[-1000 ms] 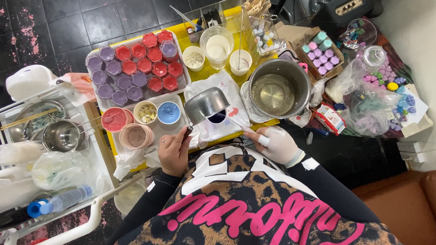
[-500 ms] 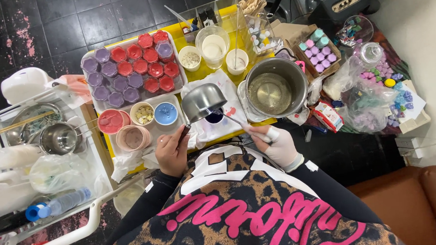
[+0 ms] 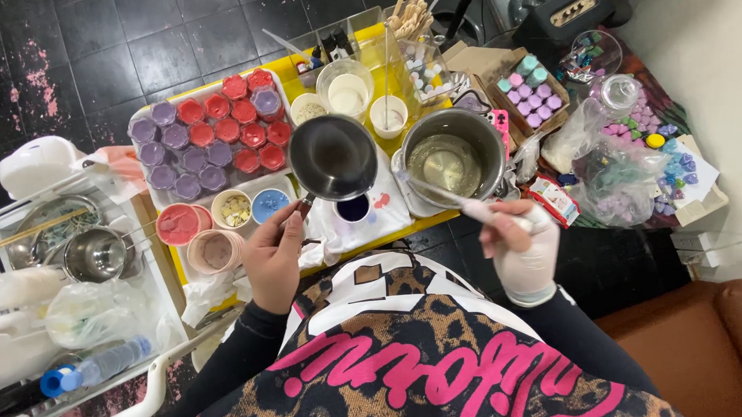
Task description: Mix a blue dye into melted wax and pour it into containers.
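Holding a small steel pouring pot [image 3: 334,156] by its handle, the bare left hand [image 3: 272,261] is closed in a grip and keeps it tilted above a small cup of dark liquid [image 3: 353,207]. At 3 o'clock from it, the gloved right hand [image 3: 523,248] is closed around a thin stirring stick [image 3: 444,193] reaching into the large steel pot [image 3: 454,156]. A tray of red and purple wax cups [image 3: 212,140] lies at 10 o'clock.

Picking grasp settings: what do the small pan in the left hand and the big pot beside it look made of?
Small pan: looks like polished metal, probably steel; dark, glossy, mirror-like inside. Held by the left hand.
Big pot: also seems steel, with a duller brushed sheen, grey walls and a bright rim.
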